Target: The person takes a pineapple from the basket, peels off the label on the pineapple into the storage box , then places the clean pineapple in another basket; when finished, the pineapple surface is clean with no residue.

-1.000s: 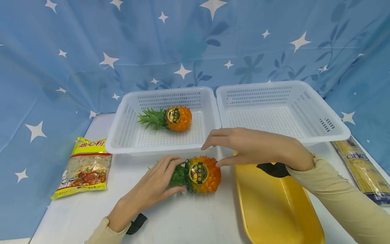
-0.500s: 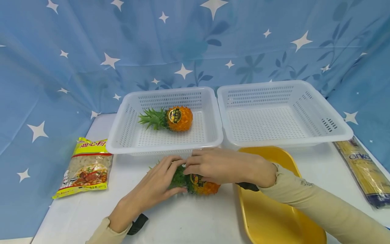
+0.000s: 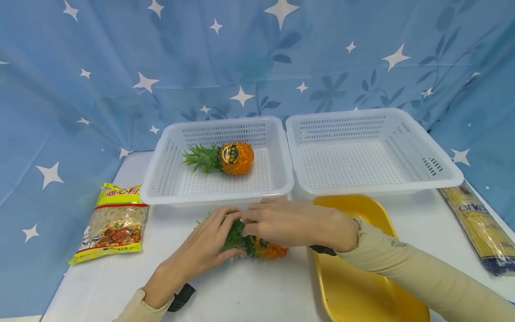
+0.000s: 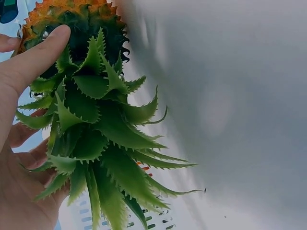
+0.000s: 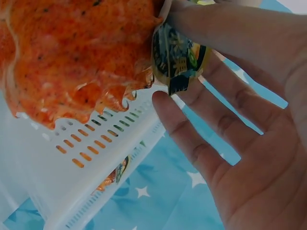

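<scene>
On the white table lies an orange pineapple point(image 3: 272, 252) with a green spiky crown point(image 4: 98, 115). My left hand point(image 3: 203, 243) grips it where crown meets fruit, the thumb point(image 4: 45, 52) on one side and the other fingers around the far side. Over the fruit reaches my right hand point(image 3: 291, 222), covering much of it in the head view. The right wrist view shows a dark, gold-edged label point(image 5: 177, 60) standing out from the fruit's skin, pinched between that hand's thumb and fingers. The thumb tip is partly hidden there.
Behind stands a white basket point(image 3: 217, 197) holding another labelled pineapple point(image 3: 238, 158). A second white basket point(image 3: 374, 185) adjoins it on the right. A yellow tray point(image 3: 346, 286) lies under my right forearm. Bagged pasta point(image 3: 112, 223) lies left, a long pasta packet point(image 3: 476, 223) right.
My right hand has come leftward from beside the pineapple onto its label, then shifted slightly further left and down. The left hand keeps its grip in place.
</scene>
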`<state>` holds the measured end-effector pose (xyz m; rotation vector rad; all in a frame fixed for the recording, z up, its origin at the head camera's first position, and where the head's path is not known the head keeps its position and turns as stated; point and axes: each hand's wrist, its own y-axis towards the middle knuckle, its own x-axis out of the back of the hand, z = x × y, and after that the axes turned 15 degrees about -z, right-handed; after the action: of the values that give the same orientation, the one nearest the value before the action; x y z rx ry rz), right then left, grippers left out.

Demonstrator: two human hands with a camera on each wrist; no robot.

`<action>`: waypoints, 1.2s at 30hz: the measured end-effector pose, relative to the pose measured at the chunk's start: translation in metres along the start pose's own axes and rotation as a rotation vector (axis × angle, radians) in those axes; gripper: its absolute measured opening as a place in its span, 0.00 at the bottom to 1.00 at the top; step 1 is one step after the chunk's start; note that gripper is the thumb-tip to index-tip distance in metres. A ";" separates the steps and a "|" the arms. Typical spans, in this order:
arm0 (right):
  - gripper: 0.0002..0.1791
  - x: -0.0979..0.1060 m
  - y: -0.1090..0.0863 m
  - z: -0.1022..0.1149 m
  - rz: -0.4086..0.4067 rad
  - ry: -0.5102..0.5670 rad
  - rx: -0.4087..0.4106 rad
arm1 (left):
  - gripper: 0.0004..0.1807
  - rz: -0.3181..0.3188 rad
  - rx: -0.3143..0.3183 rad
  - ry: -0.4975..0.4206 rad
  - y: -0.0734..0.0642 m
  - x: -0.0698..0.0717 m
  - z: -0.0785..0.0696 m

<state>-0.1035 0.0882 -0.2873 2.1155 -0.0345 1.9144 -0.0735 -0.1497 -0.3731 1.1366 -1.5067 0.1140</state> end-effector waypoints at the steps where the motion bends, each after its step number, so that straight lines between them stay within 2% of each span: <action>1: 0.13 0.000 0.001 0.001 -0.007 -0.003 0.006 | 0.41 0.001 0.001 -0.001 0.000 0.000 0.000; 11: 0.11 0.003 -0.002 0.003 -0.044 -0.049 0.074 | 0.41 0.003 0.018 -0.002 -0.001 0.000 0.000; 15: 0.08 0.008 -0.009 0.001 -0.110 -0.029 0.083 | 0.43 -0.001 0.005 0.008 -0.001 0.000 -0.001; 18: 0.06 0.016 -0.018 -0.002 -0.166 0.039 0.054 | 0.43 -0.003 0.000 0.011 -0.002 -0.001 -0.001; 21: 0.04 0.027 -0.030 -0.007 -0.207 0.123 -0.007 | 0.43 -0.008 -0.004 0.014 -0.002 -0.001 -0.001; 24: 0.06 0.039 -0.047 -0.013 -0.218 0.215 -0.113 | 0.43 -0.016 -0.012 0.019 -0.002 -0.001 -0.001; 30: 0.11 0.053 -0.094 -0.027 -0.221 0.358 -0.318 | 0.44 -0.025 -0.029 0.024 -0.002 -0.002 0.000; 32: 0.12 0.051 -0.110 -0.030 -0.205 0.374 -0.371 | 0.44 -0.022 -0.029 0.025 -0.002 -0.002 0.000; 36: 0.12 0.040 -0.132 -0.033 -0.111 0.413 -0.472 | 0.43 -0.018 -0.020 0.023 -0.001 -0.002 0.000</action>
<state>-0.1035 0.2294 -0.2709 1.3738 -0.2494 1.9965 -0.0731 -0.1492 -0.3759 1.1287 -1.4740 0.0992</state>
